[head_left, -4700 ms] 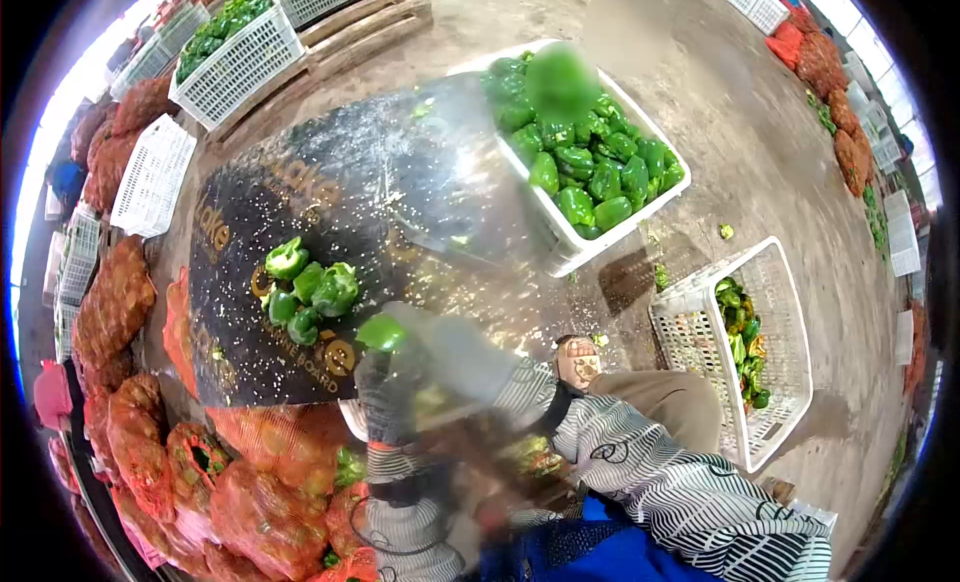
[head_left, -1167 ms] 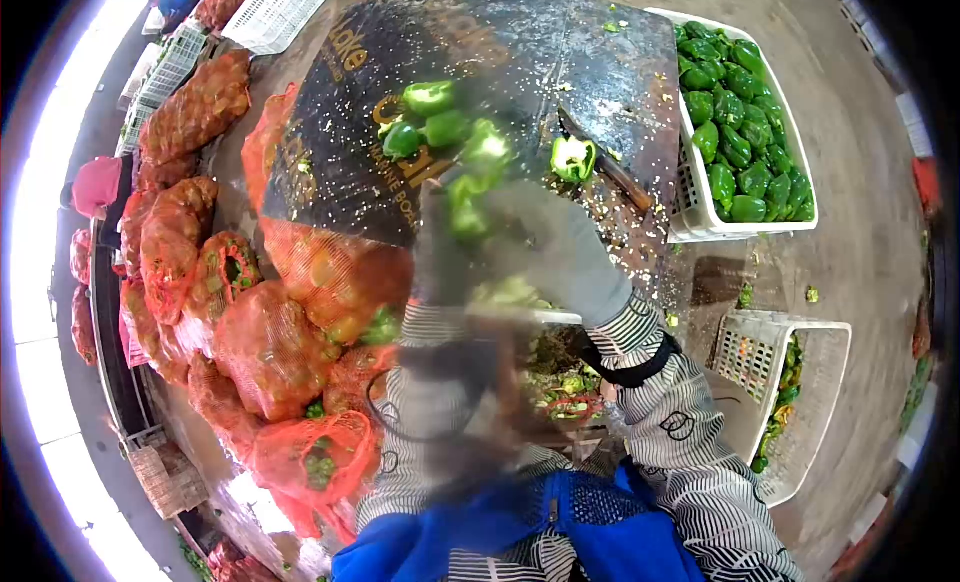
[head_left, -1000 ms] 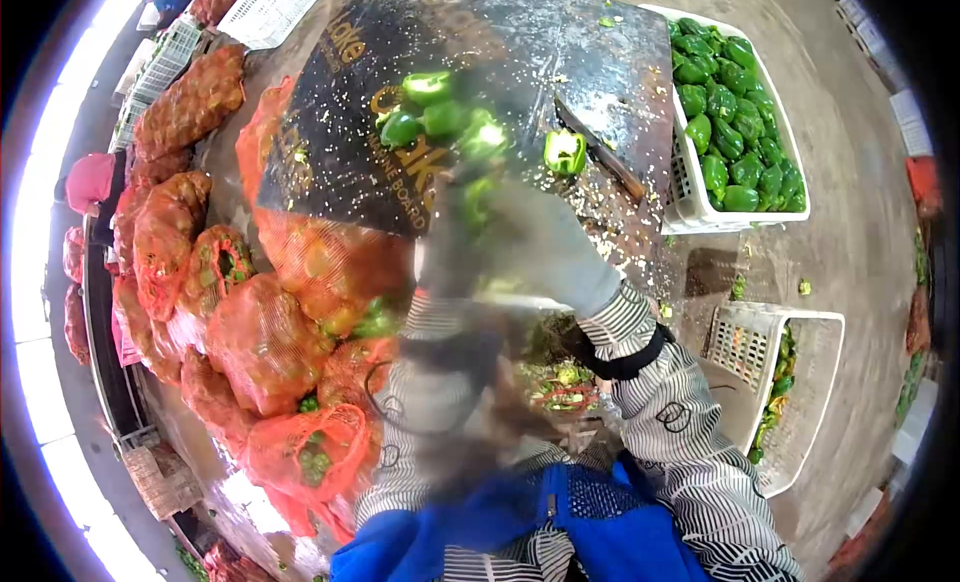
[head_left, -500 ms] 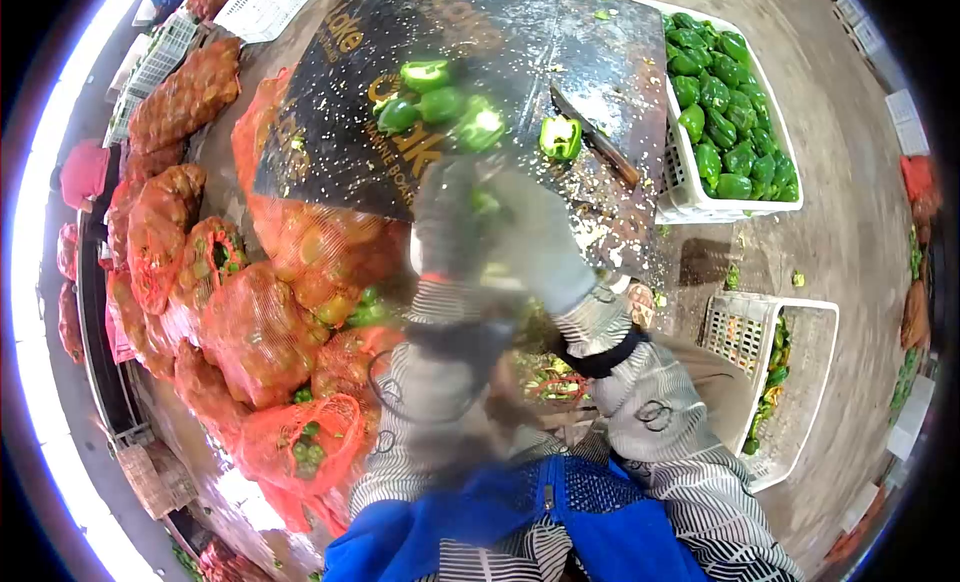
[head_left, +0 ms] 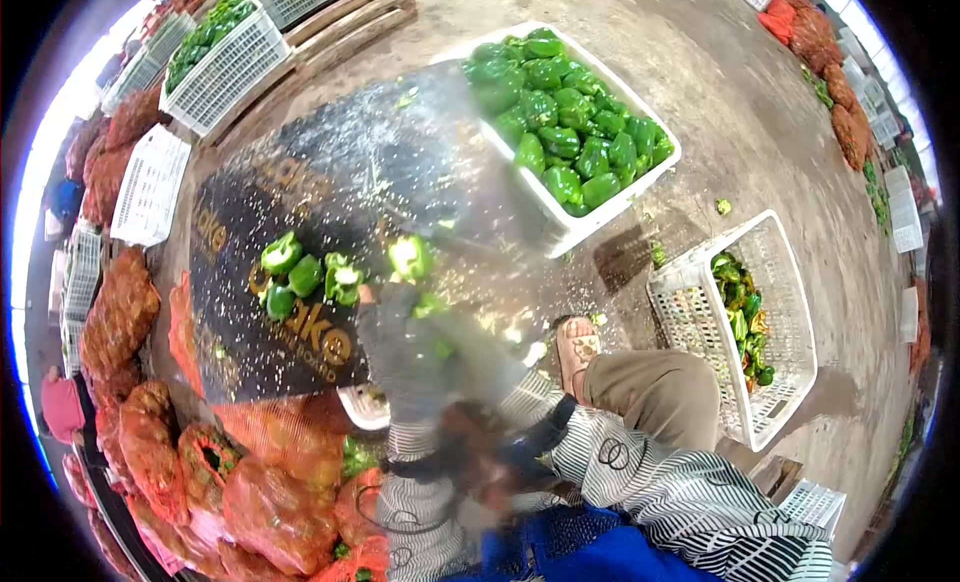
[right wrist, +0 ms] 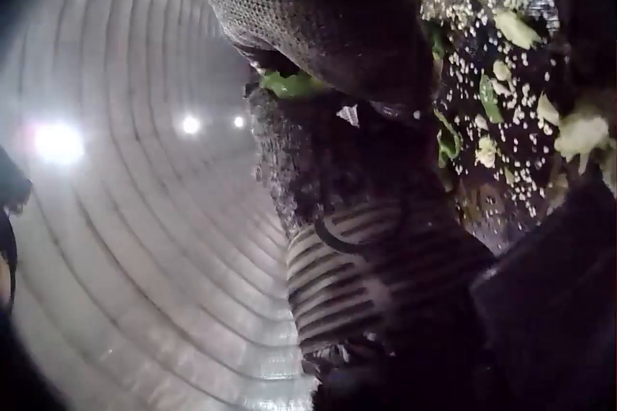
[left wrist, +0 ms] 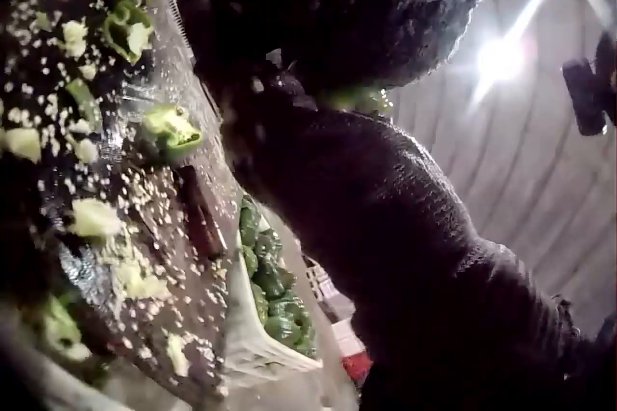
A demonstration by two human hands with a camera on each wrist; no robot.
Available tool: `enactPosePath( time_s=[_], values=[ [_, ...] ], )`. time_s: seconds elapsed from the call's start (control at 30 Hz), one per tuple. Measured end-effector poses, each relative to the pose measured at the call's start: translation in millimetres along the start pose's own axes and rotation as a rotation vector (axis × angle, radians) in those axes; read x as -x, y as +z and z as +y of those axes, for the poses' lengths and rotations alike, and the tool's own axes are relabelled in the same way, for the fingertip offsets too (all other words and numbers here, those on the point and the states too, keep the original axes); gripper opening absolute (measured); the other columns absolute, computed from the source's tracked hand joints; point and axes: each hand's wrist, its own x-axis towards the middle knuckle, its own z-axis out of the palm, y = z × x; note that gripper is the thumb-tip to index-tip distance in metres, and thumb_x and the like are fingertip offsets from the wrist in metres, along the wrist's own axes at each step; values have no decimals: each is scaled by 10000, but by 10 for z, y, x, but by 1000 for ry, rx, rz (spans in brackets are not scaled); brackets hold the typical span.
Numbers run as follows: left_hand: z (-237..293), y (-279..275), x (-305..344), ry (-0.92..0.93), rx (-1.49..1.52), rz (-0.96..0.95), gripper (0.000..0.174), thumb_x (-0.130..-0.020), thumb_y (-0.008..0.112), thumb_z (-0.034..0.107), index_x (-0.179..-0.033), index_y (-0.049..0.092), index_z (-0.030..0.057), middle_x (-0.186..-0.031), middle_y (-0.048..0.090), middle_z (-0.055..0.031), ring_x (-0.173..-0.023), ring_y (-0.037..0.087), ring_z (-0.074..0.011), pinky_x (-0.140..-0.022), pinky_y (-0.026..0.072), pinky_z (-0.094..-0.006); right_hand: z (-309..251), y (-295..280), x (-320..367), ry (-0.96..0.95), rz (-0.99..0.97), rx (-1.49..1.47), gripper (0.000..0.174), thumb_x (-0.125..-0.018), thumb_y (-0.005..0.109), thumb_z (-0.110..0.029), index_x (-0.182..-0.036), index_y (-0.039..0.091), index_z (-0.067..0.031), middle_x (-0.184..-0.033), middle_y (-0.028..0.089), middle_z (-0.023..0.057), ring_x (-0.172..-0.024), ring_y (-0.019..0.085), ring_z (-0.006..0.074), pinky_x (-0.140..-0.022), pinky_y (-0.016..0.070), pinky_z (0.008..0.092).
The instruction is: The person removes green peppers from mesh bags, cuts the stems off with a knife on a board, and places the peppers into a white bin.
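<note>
In the head view my left hand (head_left: 395,347) and right hand (head_left: 475,357), both gloved in grey, meet above the board's near edge, partly blurred. A green pepper (head_left: 430,306) shows between them. The left wrist view has its green flesh (left wrist: 357,100) between the hands; the right wrist view shows a green strip (right wrist: 294,84) under the glove. Both hands grip it, their fingers largely hidden. On the dark board (head_left: 330,152) sit several green peppers (head_left: 305,277), some cut open, and a separate cut pepper (head_left: 410,257). A brown knife handle (left wrist: 200,213) lies on the board.
A white crate (head_left: 560,244) heaped with green peppers stands beyond the board's right side. Another white crate (head_left: 790,312), tilted, holds pepper scraps at right. Red mesh sacks (head_left: 275,512) crowd the lower left. Seeds and pale bits litter the board.
The head view has swung, so the board appears lower and farther left. Both hands stay together at the pepper. The cut pieces keep their arrangement on the board.
</note>
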Motion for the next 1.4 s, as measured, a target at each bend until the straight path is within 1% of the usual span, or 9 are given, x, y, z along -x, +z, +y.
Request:
enactPosePath(
  time_s=[0.13,0.27,0.37,0.47,0.7,0.87,0.93,1.17,1.4],
  values=[
    [-255,122,-197,33,-13,133,361,-1009,463,188,-1318,508,7,-1401,484,-175,-1340,397,-335,-1129,283,-446,94,-847,-373,171,296,-94,285,-903,589,-94,-1178,593,-16,-1153,610,169,-997,627,256,-818,556,326],
    [-733,-94,-310,-211,-64,234,338,-910,642,96,-1234,578,25,-1267,591,-142,-1157,567,-276,-973,465,-374,803,-2122,-987,77,812,343,677,-899,645,-403,-1441,398,-79,-1459,406,207,-1317,435,347,-1063,406,437],
    [-1188,-105,-275,-287,-216,154,397,-848,701,76,-1224,584,37,-1144,618,-94,-1026,600,-206,-876,509,-318,1445,-2555,-1261,267,459,1179,664,-986,280,-584,-1477,339,-141,-1533,320,140,-1425,254,368,-1147,248,516],
    [-1189,-68,-354,-349,-216,-53,486,-812,723,73,-1259,535,40,-1156,577,-97,-1008,581,-186,-847,509,-293,1996,-2626,-1321,343,358,1611,559,-1024,303,-455,-1503,281,-168,-1577,209,132,-1443,210,361,-1164,235,481],
    [-825,213,-620,-183,8,67,473,-802,725,120,-1246,567,76,-1053,626,-102,-824,606,-209,-787,512,-352,1005,-2437,-1533,641,190,1368,485,-979,479,-257,-1445,385,-160,-1568,245,123,-1432,256,341,-1172,241,452],
    [-429,387,-730,-508,121,-185,633,-846,688,125,-1414,411,87,-1187,616,-165,-916,636,-235,-847,526,-343,606,-1176,-1343,-207,205,768,275,-928,503,-189,-1113,622,-24,-951,668,184,-879,665,321,-802,530,427],
    [-481,365,-694,-479,63,-189,610,-873,660,193,-1418,407,88,-1216,599,-175,-967,627,-241,-892,514,-350,163,-679,-1348,225,-134,791,243,-919,546,-235,-1080,576,-56,-978,678,155,-928,644,314,-844,493,437],
    [-924,307,-309,-297,159,-100,437,-911,648,213,-1303,501,88,-1127,592,-115,-966,610,-184,-806,583,-314,479,-158,-1239,272,-27,546,276,-851,558,-109,-1122,549,-57,-977,652,187,-949,633,331,-844,480,451],
    [-515,-48,-184,-725,1390,-131,439,-1007,418,428,-1282,490,93,-1176,566,-79,-1052,562,-213,-897,524,-406,173,-120,-896,-307,-9,390,262,-829,536,-107,-1075,613,-58,-1053,641,175,-1002,620,335,-857,484,450]
  ],
)
